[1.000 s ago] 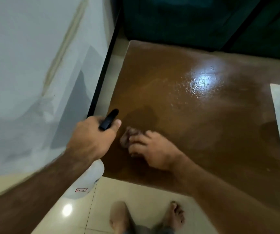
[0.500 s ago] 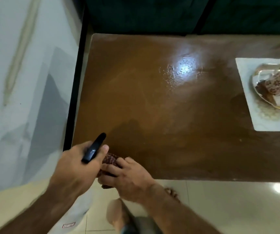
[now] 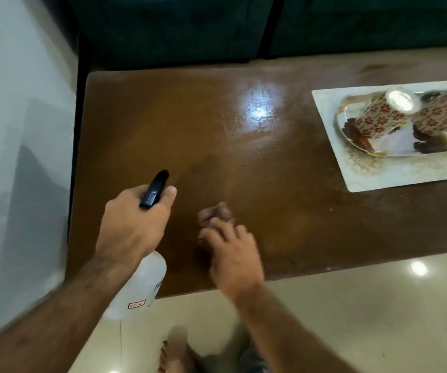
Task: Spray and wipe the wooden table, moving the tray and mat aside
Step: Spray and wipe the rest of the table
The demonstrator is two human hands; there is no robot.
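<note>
Wooden desk [image 3: 244,162] — your left hand [image 3: 133,224] grips the spray bottle [image 3: 141,286], right hand [image 3: 233,254] presses a cloth [image 3: 214,212]; tray [image 3: 384,150] holds two cups [image 3: 378,115].

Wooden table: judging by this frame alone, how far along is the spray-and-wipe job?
Partway. Done: the wooden table looks wet and glossy on its left part. In hand: the left hand grips the spray bottle while the right hand presses a cloth on the wood. Left: the tray with its cups rests on the mat at the right, not moved.
</note>
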